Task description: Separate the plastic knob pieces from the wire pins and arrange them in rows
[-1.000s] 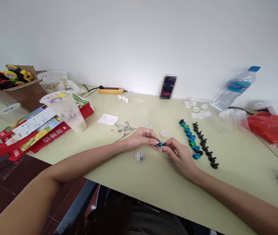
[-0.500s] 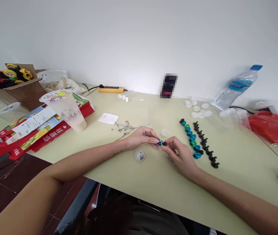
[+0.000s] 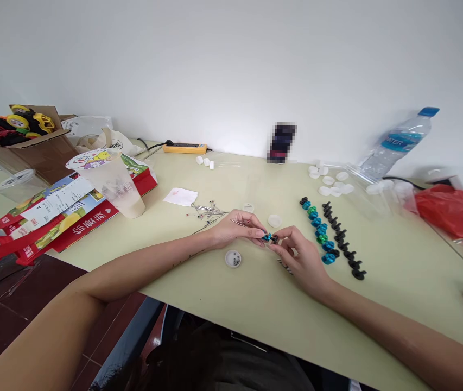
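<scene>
My left hand (image 3: 241, 227) pinches a small blue part (image 3: 267, 237) between thumb and fingers, and a thin metal rod (image 3: 239, 223) lies across its fingers. Facing it, my right hand (image 3: 298, 255) grips a small black part (image 3: 274, 239) right beside the blue one. Thin metal rods (image 3: 285, 266) show below my right palm. A round dish (image 3: 233, 259) with tiny metal pieces sits below my left hand. To the right run a row of blue and green parts (image 3: 321, 229) and a row of black parts (image 3: 340, 235).
Metal rods (image 3: 209, 210) and white paper (image 3: 181, 196) lie left of my hands. Further left stand a plastic cup (image 3: 113, 184), a red bag (image 3: 88, 220) and a cardboard box (image 3: 44, 157). White caps (image 3: 336, 188), a water bottle (image 3: 400, 142) and red plastic (image 3: 455, 214) are at the right.
The black part in my right hand shows slightly more, with a small gap from the blue part. Both hands have otherwise barely moved.
</scene>
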A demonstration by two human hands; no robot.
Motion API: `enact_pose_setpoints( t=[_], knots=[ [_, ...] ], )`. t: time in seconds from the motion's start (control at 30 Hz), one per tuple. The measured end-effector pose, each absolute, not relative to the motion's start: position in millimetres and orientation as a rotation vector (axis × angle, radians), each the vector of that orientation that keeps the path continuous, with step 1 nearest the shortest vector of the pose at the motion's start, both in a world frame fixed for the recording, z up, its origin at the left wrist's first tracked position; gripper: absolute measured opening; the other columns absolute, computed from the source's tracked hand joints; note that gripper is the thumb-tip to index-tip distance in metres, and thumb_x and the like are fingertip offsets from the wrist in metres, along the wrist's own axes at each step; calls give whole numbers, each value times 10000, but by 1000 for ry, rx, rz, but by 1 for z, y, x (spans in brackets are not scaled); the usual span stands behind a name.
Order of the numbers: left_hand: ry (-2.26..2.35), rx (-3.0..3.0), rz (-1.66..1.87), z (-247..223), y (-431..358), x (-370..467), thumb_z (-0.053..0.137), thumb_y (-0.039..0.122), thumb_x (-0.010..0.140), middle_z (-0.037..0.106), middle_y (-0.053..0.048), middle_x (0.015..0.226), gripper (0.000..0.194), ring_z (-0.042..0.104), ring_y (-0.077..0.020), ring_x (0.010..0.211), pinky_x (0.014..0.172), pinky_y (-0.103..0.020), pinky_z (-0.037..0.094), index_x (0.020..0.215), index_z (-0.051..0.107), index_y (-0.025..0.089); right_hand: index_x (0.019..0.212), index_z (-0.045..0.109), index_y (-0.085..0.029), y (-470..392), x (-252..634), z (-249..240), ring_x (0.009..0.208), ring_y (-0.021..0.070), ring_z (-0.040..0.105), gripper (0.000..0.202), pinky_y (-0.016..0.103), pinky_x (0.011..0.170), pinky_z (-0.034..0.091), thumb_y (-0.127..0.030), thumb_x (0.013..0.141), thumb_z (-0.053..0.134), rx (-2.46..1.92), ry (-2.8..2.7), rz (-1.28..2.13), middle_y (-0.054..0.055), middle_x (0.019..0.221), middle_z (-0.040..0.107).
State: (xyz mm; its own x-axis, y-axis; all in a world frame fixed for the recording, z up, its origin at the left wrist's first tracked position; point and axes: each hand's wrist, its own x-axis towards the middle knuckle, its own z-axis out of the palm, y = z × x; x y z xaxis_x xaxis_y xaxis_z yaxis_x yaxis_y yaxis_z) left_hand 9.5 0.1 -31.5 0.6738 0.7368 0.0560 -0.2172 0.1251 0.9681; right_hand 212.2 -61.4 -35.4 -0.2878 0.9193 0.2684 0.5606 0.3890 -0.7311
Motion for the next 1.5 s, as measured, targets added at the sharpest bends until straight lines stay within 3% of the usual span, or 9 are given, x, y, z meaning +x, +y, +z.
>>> enact_pose_setpoints(
  t=[0.2, 0.4, 0.83, 0.9, 1.03, 1.1, 1.27, 1.5],
  knots=[
    [499, 1261, 736, -31, -1, 9, 790, 284, 651, 708, -75, 777, 277, 685, -163, 699, 703, -292, 551, 812, 677, 90, 857, 502, -224, -62, 211, -34, 533, 123, 430, 209, 248, 501, 325, -430, 896, 499, -1261, -1966, 706, -40, 598, 497],
    [479, 1257, 702, -30, -2, 10, 785, 269, 660, 702, -76, 754, 266, 690, -174, 706, 690, -299, 561, 808, 665, 84, 672, 522, -199, -63, 211, -26, 525, 111, 466, 414, 246, 550, 346, -424, 965, 336, -1244, -2063, 756, -18, 574, 531],
    [461, 1264, 681, -30, -3, 10, 782, 250, 666, 707, -77, 752, 248, 689, -165, 700, 682, -283, 559, 811, 665, 85, 638, 556, -192, -63, 213, -31, 502, 107, 475, 489, 234, 557, 366, -418, 980, 290, -1221, -2058, 797, -14, 541, 539],
    [468, 1265, 689, -31, -2, 10, 783, 259, 664, 708, -79, 758, 255, 690, -170, 700, 684, -289, 557, 810, 667, 86, 673, 558, -193, -63, 214, -32, 514, 108, 476, 475, 238, 564, 369, -413, 984, 275, -1205, -2053, 778, -13, 562, 541],
    [487, 1266, 737, -33, 0, 9, 777, 271, 674, 708, -80, 782, 257, 694, -178, 709, 695, -292, 551, 822, 674, 88, 990, 514, -211, -63, 214, -34, 528, 102, 473, 286, 236, 550, 380, -411, 977, 310, -1155, -1972, 788, -19, 714, 587],
    [487, 1263, 755, -33, 1, 9, 770, 265, 685, 708, -79, 797, 246, 696, -179, 715, 703, -292, 549, 830, 676, 89, 1058, 473, -223, -63, 213, -34, 525, 101, 462, 247, 235, 530, 372, -415, 968, 345, -1155, -1952, 796, -23, 746, 589],
    [479, 1268, 729, -33, 0, 9, 772, 255, 682, 710, -79, 787, 242, 695, -177, 715, 705, -295, 549, 831, 676, 91, 855, 525, -217, -63, 213, -33, 521, 107, 452, 304, 240, 547, 355, -414, 975, 327, -1209, -1989, 775, -40, 599, 507],
    [482, 1262, 727, -32, -1, 10, 776, 255, 676, 713, -84, 789, 242, 688, -164, 702, 706, -292, 547, 821, 676, 89, 720, 539, -202, -63, 215, -34, 530, 105, 474, 433, 245, 570, 354, -418, 987, 275, -1240, -2036, 767, -26, 587, 521]
  ],
)
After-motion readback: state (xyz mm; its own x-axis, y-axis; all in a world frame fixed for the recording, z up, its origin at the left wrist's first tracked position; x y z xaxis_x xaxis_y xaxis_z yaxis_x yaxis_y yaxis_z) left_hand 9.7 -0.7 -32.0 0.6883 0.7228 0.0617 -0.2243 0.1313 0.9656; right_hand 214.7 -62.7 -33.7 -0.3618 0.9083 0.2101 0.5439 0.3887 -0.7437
